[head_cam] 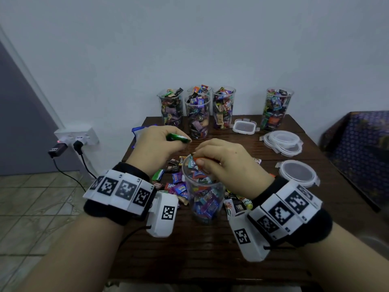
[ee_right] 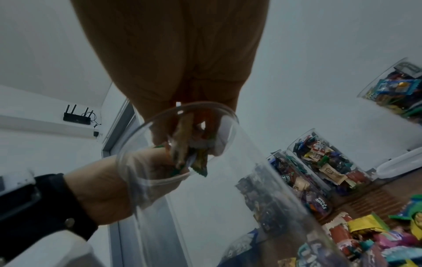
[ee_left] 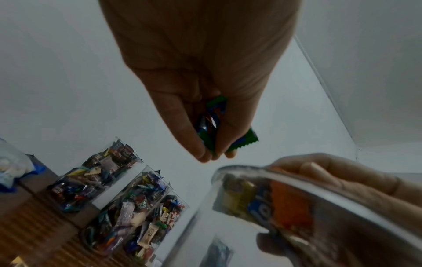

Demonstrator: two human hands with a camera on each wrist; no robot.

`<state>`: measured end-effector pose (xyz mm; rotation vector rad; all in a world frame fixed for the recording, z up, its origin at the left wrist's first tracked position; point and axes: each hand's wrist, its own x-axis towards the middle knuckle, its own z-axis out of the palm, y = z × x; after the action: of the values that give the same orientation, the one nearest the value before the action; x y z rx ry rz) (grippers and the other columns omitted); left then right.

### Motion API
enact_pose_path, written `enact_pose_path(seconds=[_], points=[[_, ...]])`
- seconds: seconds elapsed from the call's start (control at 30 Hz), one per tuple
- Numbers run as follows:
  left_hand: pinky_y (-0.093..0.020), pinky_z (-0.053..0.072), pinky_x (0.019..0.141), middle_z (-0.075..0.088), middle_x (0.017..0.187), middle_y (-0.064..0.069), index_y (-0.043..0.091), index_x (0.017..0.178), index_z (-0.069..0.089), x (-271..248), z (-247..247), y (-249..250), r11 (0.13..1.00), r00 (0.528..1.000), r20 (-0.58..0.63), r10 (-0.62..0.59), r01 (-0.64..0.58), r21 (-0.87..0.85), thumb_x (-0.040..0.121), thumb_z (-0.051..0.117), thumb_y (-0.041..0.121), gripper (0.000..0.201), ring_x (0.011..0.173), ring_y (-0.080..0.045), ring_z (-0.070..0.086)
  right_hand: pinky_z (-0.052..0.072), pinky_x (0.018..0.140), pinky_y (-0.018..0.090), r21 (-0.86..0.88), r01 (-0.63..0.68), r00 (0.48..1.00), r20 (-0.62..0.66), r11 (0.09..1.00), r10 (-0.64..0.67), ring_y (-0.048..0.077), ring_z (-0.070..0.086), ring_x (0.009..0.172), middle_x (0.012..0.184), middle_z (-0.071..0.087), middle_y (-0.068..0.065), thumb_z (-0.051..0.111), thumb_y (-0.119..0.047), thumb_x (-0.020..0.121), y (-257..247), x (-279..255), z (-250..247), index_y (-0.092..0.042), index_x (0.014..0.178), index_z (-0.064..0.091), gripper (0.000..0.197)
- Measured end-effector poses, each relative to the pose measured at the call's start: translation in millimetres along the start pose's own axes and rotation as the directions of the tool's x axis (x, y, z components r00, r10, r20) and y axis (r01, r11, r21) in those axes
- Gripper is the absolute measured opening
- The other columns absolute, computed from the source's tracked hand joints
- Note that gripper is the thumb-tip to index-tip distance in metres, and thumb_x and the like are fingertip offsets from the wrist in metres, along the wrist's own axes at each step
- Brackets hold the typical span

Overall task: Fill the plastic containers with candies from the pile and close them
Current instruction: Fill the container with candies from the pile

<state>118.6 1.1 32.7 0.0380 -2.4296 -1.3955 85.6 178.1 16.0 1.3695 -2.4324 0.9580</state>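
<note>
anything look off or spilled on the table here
Nothing looks damaged or tipped. Loose candies lie scattered around the front container, but that is the working pile. The five filled containers at the back stand upright, still without lids, which lie on the table's right side.

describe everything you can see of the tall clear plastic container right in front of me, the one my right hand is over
The tall clear plastic container is a round, see-through tumbler standing upright and lidless on the dark wooden table, amid the loose candy pile. Mixed wrapped candies fill most of it. The right hand reaches over its rim, fingertips inside, pinching several candies. The left hand holds a green-wrapped candy up and to its left, not touching it.
</note>
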Motion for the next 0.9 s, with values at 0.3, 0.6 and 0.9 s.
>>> enact_pose_path(seconds=[0.3, 0.6, 0.9], points=[[-0.029, 0.052, 0.072, 0.068, 0.072, -0.003, 0.024, 0.072, 0.069, -3, 0, 5, 0.999, 0.999, 0.024, 0.022, -0.023, 0.028, 0.081, 0.065, -0.002, 0.028, 0.071, -0.014, 0.062, 0.035, 0.098, 0.013, 0.126, -0.091, 0.991, -0.082, 0.988, 0.101, 0.007, 0.05, 0.118, 0.124, 0.061, -0.002, 0.043, -0.028, 0.093, 4, -18, -1, -0.014, 0.118, 0.065, 0.036], [-0.045, 0.053, 0.076, 0.069, 0.075, -0.008, 0.025, 0.074, 0.071, -7, 9, 22, 0.992, 0.99, 0.117, 0.083, -0.093, 0.082, 0.08, 0.065, 0.0, 0.027, 0.077, -0.03, 0.064, 0.037, 0.098, 0.014, 0.528, -0.417, 0.907, 0.185, 0.74, 0.379, -0.019, 0.04, 0.113, 0.124, 0.036, -0.036, 0.072, -0.051, 0.057, 12, -41, 13, -0.035, 0.148, 0.011, 0.11], [-0.044, 0.054, 0.078, 0.072, 0.086, -0.002, 0.022, 0.085, 0.074, -12, 24, 26, 0.982, 0.958, 0.271, 0.094, -0.134, 0.136, 0.08, 0.064, 0.003, 0.022, 0.083, -0.018, 0.067, 0.038, 0.108, 0.032, 0.583, -0.394, 0.907, 0.122, 0.71, 0.403, -0.004, 0.046, 0.123, 0.132, 0.05, -0.014, 0.082, -0.034, 0.067, 21, -44, 28, -0.028, 0.135, 0.039, 0.081]])
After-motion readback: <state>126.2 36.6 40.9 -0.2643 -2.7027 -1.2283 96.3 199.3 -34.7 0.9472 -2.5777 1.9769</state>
